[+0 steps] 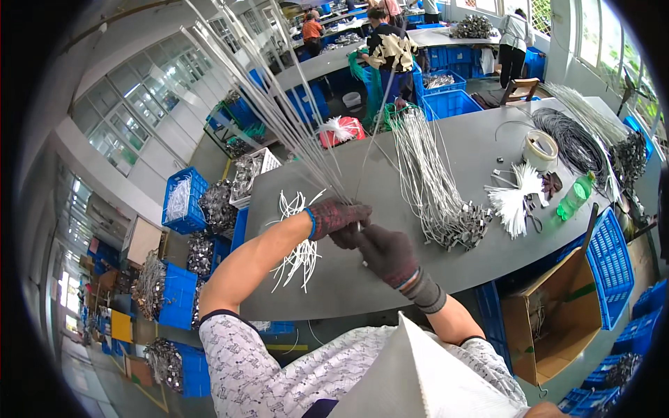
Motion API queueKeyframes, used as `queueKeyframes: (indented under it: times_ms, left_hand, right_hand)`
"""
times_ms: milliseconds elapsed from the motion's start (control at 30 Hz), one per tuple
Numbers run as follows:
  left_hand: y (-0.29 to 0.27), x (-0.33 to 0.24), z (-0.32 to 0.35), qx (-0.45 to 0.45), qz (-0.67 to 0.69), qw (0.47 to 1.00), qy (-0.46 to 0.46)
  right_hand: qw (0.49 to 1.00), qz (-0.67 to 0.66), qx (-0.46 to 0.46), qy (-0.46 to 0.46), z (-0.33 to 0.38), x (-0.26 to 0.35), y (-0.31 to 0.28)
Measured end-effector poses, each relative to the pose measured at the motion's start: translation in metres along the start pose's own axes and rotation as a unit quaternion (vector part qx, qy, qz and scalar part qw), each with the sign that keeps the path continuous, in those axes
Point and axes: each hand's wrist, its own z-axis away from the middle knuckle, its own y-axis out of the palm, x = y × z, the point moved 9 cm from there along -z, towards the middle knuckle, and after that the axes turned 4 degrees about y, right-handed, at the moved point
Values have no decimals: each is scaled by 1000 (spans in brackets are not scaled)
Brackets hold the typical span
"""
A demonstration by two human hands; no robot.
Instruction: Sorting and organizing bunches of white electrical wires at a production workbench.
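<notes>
Above the grey table, a bundle of long thin silvery cables (296, 122) rises up and to the left from my two hands. My left hand (337, 217), in a dark maroon knit glove, is closed around its lower end. My right hand (385, 256), gloved alike, meets the left there with its fingers closed on the same end; the fingertips are partly hidden. Loose white plastic strips (300, 254) lie scattered under my left forearm. Right of my hands rests a larger bunch of cables (425, 164) with small metal pieces at its near end.
On the right of the table (481, 272) are fanned white ties (517, 200), a tape roll (540, 148), a green bottle (575, 196) and a dark wire coil (573, 139). A cardboard box (557, 313) stands at the near right. Blue crates (185, 200) line the left; a person (387, 52) works beyond.
</notes>
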Motion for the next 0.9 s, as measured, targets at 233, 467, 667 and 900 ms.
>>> queueKeyframes:
  times_ms: [233,467,667,900]
  left_hand:
    - [2,6,4,-52,249,967,-10]
    - [-2,27,-5,-29,281,959,-34]
    - [3,16,-12,1,251,968,10]
    - [-24,5,0,-149,-143,919,335]
  right_hand:
    - [998,44,-43,17,9,23,30]
    - [844,-417,-145,305,26,-32,36]
    - [776,-506,97,363,31,-39,78]
    - [844,-431,8,319,15,-77,5]
